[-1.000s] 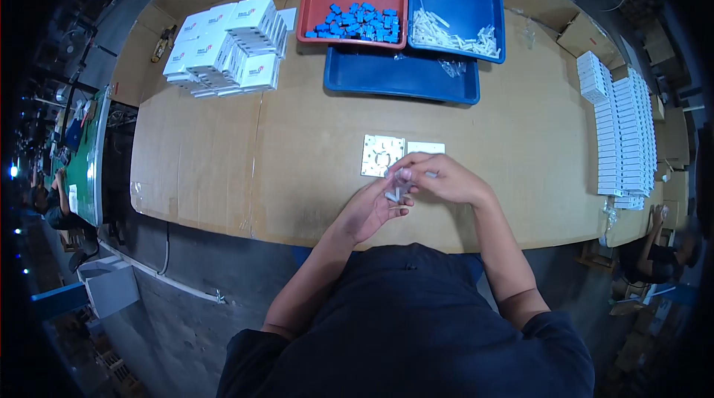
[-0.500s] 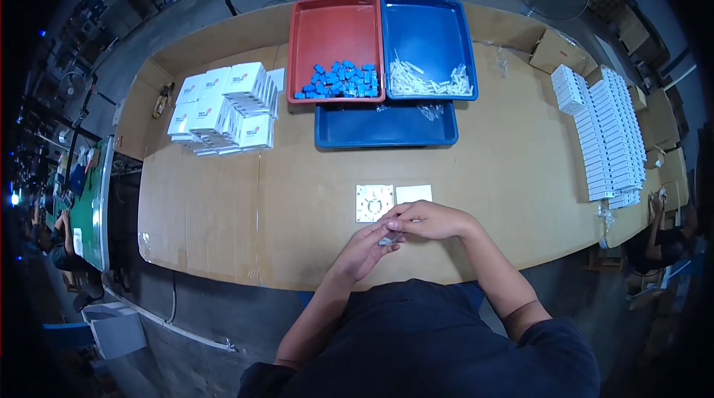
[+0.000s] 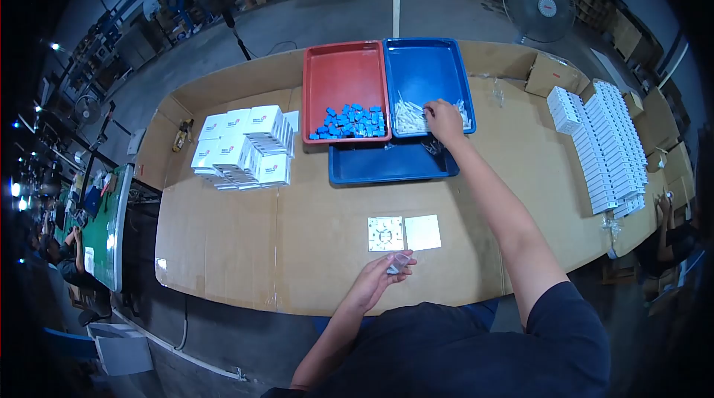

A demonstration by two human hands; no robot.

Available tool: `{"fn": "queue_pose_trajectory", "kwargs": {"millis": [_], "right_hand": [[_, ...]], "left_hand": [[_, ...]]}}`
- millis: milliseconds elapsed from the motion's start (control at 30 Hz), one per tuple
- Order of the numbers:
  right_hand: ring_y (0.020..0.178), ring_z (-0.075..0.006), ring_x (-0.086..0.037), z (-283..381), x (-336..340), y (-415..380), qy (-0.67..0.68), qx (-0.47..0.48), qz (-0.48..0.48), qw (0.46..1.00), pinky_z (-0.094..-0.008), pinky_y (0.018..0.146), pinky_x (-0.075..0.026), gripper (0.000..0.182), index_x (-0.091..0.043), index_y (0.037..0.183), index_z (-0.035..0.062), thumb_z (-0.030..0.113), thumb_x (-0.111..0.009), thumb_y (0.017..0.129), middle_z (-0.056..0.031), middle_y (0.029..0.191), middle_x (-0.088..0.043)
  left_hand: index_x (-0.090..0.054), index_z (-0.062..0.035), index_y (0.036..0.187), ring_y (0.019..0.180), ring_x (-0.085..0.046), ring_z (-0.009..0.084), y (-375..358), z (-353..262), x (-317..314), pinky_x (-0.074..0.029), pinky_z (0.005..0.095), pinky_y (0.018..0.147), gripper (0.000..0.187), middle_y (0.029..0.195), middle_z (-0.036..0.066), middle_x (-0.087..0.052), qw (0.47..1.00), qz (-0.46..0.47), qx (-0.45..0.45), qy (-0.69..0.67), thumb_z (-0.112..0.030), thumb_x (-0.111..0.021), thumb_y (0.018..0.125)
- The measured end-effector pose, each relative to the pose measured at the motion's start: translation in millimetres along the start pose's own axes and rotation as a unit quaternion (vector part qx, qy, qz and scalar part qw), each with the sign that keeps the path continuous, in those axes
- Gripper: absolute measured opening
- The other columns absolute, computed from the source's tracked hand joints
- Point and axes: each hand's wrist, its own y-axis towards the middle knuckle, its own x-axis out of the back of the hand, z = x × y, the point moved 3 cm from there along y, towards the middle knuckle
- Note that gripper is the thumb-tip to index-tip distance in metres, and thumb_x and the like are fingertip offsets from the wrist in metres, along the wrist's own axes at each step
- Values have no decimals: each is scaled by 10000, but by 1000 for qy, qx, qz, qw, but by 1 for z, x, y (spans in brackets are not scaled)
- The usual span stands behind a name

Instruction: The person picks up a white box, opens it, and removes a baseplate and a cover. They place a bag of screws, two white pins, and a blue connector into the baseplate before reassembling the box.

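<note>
My left hand (image 3: 377, 279) is closed around a small clear plastic bag (image 3: 400, 263) with something pale in it, just in front of a white square faceplate (image 3: 385, 234) with cut-outs. To the right of that part lies a plain white square cover (image 3: 423, 232). My right hand (image 3: 444, 120) reaches into the blue tray (image 3: 425, 63), its fingers bent together at the pile of thin white sticks (image 3: 410, 117). What its fingertips hold is too small to make out.
A red tray (image 3: 346, 75) holds small blue blocks (image 3: 349, 122). Another blue tray (image 3: 387, 165) sits in front. White boxes (image 3: 242, 147) are stacked at left, white parts (image 3: 602, 145) at right. Pliers (image 3: 181, 136) lie by the left cardboard wall. Other people work at both sides.
My right hand has left my left hand and moved forward into the blue tray of white sticks. My left hand keeps the bag near the table's front edge. The view has tilted up.
</note>
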Motion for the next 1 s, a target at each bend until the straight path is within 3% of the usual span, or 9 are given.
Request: {"fn": "queue_pose_trajectory", "kwargs": {"millis": [233, 333, 433, 500, 533, 567, 700, 767, 1000], "right_hand": [[1030, -310, -654, -3, -21, 14, -84, -4, 4, 996, -489, 846, -452, 87, -723, 941, 109, 178, -712, 890, -92, 988, -676], [1073, -340, -646, -4, -21, 16, -70, -44, 48, 995, -521, 935, -414, 74, -712, 927, 118, 184, -696, 900, -113, 1037, -684], [972, -261, -683, -4, -4, 24, 4, -91, 14, 996, -438, 880, -469, 88, -726, 974, 81, 152, -700, 930, -91, 998, -723], [834, -146, -661, -6, 10, 23, 425, -191, 39, 884, -313, 771, -496, 115, -733, 1039, 25, 107, -697, 968, -58, 949, -746], [763, -70, -597, -3, 24, 21, 450, -188, 41, 872, -230, 688, -477, 135, -723, 1083, -20, 66, -696, 982, -37, 918, -740], [763, -70, -597, -2, 36, 14, 447, -191, 40, 873, -230, 688, -477, 135, -723, 1083, -20, 66, -696, 982, -37, 918, -740], [769, -62, -589, 1, 58, -42, 493, -202, 44, 845, -229, 706, -475, 120, -712, 1066, -19, 57, -702, 973, -20, 902, -724], [769, -44, -572, 3, 54, -88, 488, -212, 45, 845, -213, 694, -457, 114, -716, 1068, -9, 62, -701, 980, 18, 871, -691], [737, -13, -510, 70, 77, -226, 502, -297, 166, 795, -193, 652, -410, 145, -750, 1105, 6, 67, -723, 976, 66, 818, -617]], "left_hand": [[-520, 10, 1492, 1113, -654, 168, -9, 3, 7, -500, 336, 1011, 493, 1342, 128, -670, 1000, -2, 9, -8, -315, -403, 1140], [-513, 25, 1486, 1100, -661, 185, -8, 5, 6, -513, 347, 1000, 488, 1329, 148, -668, 1000, -11, 9, -1, -303, -403, 1141], [-508, 37, 1476, 1086, -666, 206, -8, 3, 4, -525, 362, 988, 484, 1317, 166, -664, 1000, -13, 7, -12, -297, -408, 1141], [-501, 35, 1480, 1085, -665, 212, -6, 5, 4, -525, 366, 985, 487, 1319, 166, -660, 999, -9, 11, -34, -301, -417, 1138], [-494, 37, 1482, 1082, -662, 216, -5, 6, 7, -524, 367, 983, 497, 1312, 164, -658, 998, -9, 13, -54, -312, -423, 1135], [-486, 38, 1483, 1079, -659, 220, -5, 8, 8, -524, 369, 981, 508, 1305, 162, -656, 997, -10, 17, -74, -324, -429, 1132], [-489, 4, 1490, 1081, -649, 230, 4, 21, 16, -523, 380, 982, 519, 1279, 136, -664, 994, -15, 18, -108, -363, -425, 1130], [-512, -42, 1484, 1077, -642, 239, 7, 23, 11, -520, 398, 984, 511, 1280, 106, -664, 946, 31, 10, -324, -398, -413, 1131], [-508, -67, 1483, 1080, -615, 189, 20, 15, -1, -508, 359, 973, 528, 1300, 60, -634, 965, 13, 48, -256, -448, -411, 1130]]}}
